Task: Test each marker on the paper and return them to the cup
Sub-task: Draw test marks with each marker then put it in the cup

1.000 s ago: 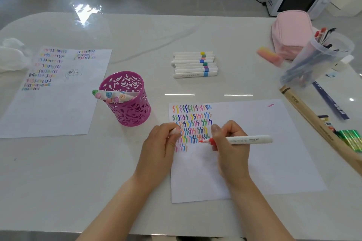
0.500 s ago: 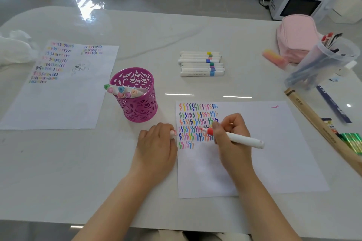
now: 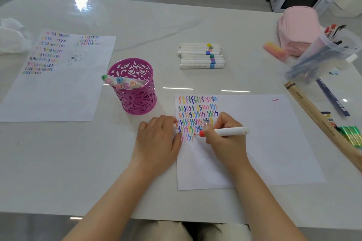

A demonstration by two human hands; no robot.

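Touching the sheet of white paper [image 3: 254,143] with its tip, the marker [image 3: 227,131] is held in the right hand [image 3: 225,141]; its barrel is white, smooth and round, and lies nearly level; an orange-red collar narrows to a tip set at the bottom row of strokes; the barrel is pinched near the collar between the thumb and curled fingers. The left hand [image 3: 158,143] is laid knuckles up at the paper's left edge, its fingers curled round a small white cap [image 3: 175,127], of which only an end is seen. The upper left of the paper is filled with rows of short, wavy, many-coloured strokes. The cup [image 3: 137,101], magenta, cylindrical and pierced with leaf-like cut-outs, is stood upright beyond the left hand on the glossy, pale, veined table [image 3: 176,25]; capped markers with heart-shaped ends [image 3: 119,83] are leaned inside it; a row of white markers [image 3: 201,55] with coloured bands is laid flat farther back.
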